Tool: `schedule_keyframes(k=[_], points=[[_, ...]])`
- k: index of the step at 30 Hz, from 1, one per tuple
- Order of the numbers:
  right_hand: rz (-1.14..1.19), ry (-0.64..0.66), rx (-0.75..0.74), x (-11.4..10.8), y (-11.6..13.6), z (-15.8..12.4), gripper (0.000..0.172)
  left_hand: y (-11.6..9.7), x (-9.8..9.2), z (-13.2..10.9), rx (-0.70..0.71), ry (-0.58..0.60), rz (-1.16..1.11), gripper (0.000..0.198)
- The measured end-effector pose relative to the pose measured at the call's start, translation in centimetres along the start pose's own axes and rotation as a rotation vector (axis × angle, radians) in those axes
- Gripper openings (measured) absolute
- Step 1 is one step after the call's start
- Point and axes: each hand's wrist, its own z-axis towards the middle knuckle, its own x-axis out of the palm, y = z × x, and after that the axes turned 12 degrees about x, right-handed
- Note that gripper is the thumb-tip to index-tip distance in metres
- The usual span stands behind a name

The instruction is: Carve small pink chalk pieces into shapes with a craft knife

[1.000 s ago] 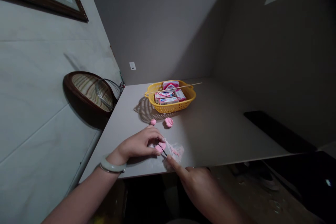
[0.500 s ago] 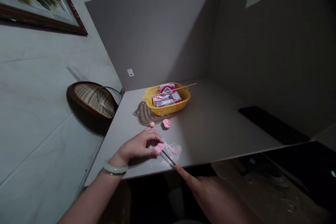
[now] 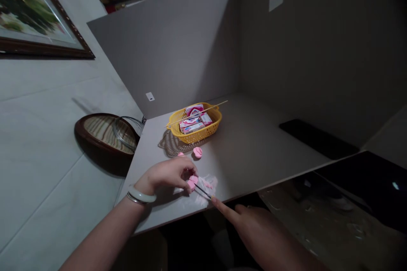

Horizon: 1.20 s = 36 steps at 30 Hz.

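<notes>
L hand (image 3: 167,174) sits nr the front edge of the pale grey tabletop (image 3: 254,135), fingers curled down over small pink clay pieces (image 3: 192,183); can't tell if it's actually gripping them. Pale green round bangle (image 3: 142,195) and thin metal bangle (image 3: 132,198) on that wrist. R hand (image 3: 257,226) comes in from the front, index finger (image 3: 222,209) stretched out, tip touching or just by the end of a thin black rod-like tool (image 3: 202,191), other fingers loosely curled; can't tell if it has hold of anything. Tool's far end is at the pink pieces, btw the hands. Under & right of them, a crumpled clear plastic sheet (image 3: 206,188) w/ pink bits on it. Further back twd the L edge: flat pink clay disc (image 3: 197,152), small pink ball (image 3: 180,154) just past the L fingers. Behind those, yellow plastic oval basket (image 3: 203,129) w/ pink-and-white cardboard boxes (image 3: 192,123) inside, thin wooden skewer (image 3: 197,114) lying across its rim. Lattice shadow (image 3: 171,145) on the tabletop beside it. Off the L edge, dark-rimmed round woven tray (image 3: 101,133) & clear glass dome (image 3: 125,133). Flat black strip (image 3: 318,137) along the R edge.
</notes>
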Motion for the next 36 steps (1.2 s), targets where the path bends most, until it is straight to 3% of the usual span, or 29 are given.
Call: schedule_keyframes(k=[6,11,18,27,30,36], points=[[-0.064,0.029,0.029,-1.0,0.5,-0.4,0.102,0.6,0.4,0.0,0.003,-0.02,-0.053,0.044],[-0.099,0.095,0.016,-2.7,0.9,-0.2,0.096,1.0,1.0,-0.2,0.096,-0.101,-0.11,0.043],[0.044,0.177,0.022,-3.0,1.8,2.0,0.081,0.9,1.3,-0.3,0.118,-0.102,-0.079,0.042],[0.164,0.146,0.042,-4.7,-0.9,-0.6,0.072,0.9,1.8,-0.4,0.122,-0.131,-0.093,0.037],[0.17,0.176,0.049,-4.7,-0.6,-0.1,0.072,0.8,1.6,-0.3,0.115,-0.13,-0.088,0.037],[0.154,0.092,0.0,-3.7,1.2,2.1,0.068,1.1,1.6,-0.3,0.111,-0.132,-0.116,0.041]])
